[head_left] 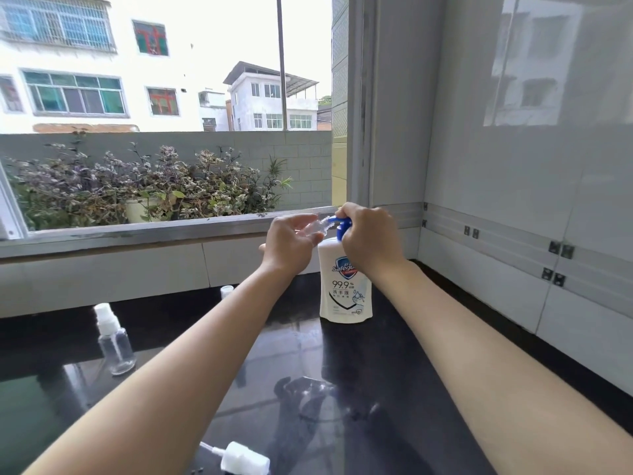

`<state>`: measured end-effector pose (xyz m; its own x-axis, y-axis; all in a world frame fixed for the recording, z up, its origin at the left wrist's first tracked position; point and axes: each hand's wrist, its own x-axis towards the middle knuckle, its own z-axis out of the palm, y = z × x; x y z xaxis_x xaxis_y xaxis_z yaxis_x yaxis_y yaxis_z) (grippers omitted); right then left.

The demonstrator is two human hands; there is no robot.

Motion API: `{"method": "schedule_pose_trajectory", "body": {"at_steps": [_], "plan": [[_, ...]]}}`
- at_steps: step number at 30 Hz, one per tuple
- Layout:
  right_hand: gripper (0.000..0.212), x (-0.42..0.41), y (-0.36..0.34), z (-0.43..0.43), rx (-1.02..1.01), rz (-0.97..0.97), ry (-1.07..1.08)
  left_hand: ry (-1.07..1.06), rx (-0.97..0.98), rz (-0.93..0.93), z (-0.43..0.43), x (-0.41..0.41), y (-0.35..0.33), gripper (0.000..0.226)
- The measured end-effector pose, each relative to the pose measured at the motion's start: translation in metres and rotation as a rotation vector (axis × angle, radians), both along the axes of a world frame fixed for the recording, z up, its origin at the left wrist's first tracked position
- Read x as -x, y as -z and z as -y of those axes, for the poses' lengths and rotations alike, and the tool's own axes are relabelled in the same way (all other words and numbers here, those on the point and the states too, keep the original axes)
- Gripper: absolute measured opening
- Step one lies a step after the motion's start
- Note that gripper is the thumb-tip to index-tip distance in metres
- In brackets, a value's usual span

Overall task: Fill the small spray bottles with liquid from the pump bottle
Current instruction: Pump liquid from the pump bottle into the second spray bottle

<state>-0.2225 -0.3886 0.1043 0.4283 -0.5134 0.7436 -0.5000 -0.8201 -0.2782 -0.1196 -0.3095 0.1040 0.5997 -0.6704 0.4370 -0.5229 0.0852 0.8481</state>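
The left hand [291, 243] has its fingers curled round a small clear plastic bottle [317, 228] with no sprayer on it, tilted on its side with its open neck right at the spout of the blue pump head [340, 222]. The right hand [371, 236] is closed down over that pump head, fingers wrapped over its top. The pump head belongs to a white plastic pump bottle [346, 293] standing upright on the glossy black table [342, 389], near the window sill and the tiled corner. Well to the left stands a second clear spray bottle [115, 344] with its white sprayer fitted. A loose white sprayer with its dip tube [244, 459] lies at the near edge, and a small clear cap [226, 291] sits near the back wall.
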Motion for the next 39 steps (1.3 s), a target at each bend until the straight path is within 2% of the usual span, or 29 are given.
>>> {"method": "schedule_pose_trajectory", "body": {"at_steps": [5, 11, 17, 23, 29, 35, 39], "plan": [[0.027, -0.003, -0.027, 0.003, -0.006, -0.040, -0.005, 0.011, 0.012, -0.034, 0.002, -0.002, -0.008, 0.037], [0.025, 0.000, 0.002, 0.000, 0.073, -0.007, 0.039, 0.011, 0.002, 0.004, 0.000, -0.002, 0.000, 0.038], [0.026, -0.001, -0.020, 0.003, 0.051, -0.046, 0.012, 0.004, 0.026, -0.008, 0.001, -0.002, -0.006, 0.036], [0.023, -0.003, 0.002, -0.003, 0.089, -0.009, 0.022, 0.004, 0.009, 0.004, 0.001, -0.004, -0.001, 0.036], [0.024, -0.006, -0.026, 0.005, 0.089, -0.081, 0.051, -0.004, 0.027, -0.002, 0.001, -0.003, -0.008, 0.034], [0.023, -0.003, 0.002, -0.005, 0.119, -0.041, 0.069, -0.005, 0.014, 0.002, 0.000, 0.000, 0.000, 0.035], [0.021, -0.006, -0.022, -0.004, 0.099, -0.097, 0.057, 0.005, 0.039, -0.012, 0.000, 0.001, -0.006, 0.035]]}}
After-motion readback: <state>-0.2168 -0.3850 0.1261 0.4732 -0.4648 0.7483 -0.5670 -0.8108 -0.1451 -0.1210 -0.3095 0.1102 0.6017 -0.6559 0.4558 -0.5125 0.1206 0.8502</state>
